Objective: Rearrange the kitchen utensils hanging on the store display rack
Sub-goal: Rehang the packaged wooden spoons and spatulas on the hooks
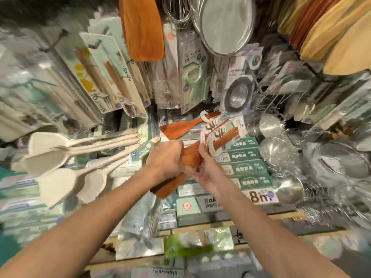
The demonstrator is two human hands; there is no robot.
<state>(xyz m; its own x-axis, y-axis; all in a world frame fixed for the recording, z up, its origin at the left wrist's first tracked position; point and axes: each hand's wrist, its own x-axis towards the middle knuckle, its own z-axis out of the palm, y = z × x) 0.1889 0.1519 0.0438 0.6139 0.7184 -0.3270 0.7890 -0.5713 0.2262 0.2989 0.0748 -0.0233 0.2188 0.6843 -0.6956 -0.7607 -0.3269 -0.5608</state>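
In the head view, the step in hand looks like gathering the brown wooden spatulas [190, 155] so that their card labels [218, 141] line up for hanging. To do it well, the person would probably keep the bundle square, bring the labels' holes together and guide them onto one peg, without letting the blades fan out into the cream spatulas [60, 157] hanging just beside on the left. The bundle sits at the middle of the rack [319, 72], with the labelled ends up and right towards the steel ladles [277, 149] and the blades down and left. The left hand [164, 159] curls over the bundle from above, back of the hand to the camera, clamped on it. The right hand [206, 171] grips the same bundle from the right, thumb up near the labels; its fingers are too blurred to describe further. Both forearms reach in from the bottom corners, and the hands touch.
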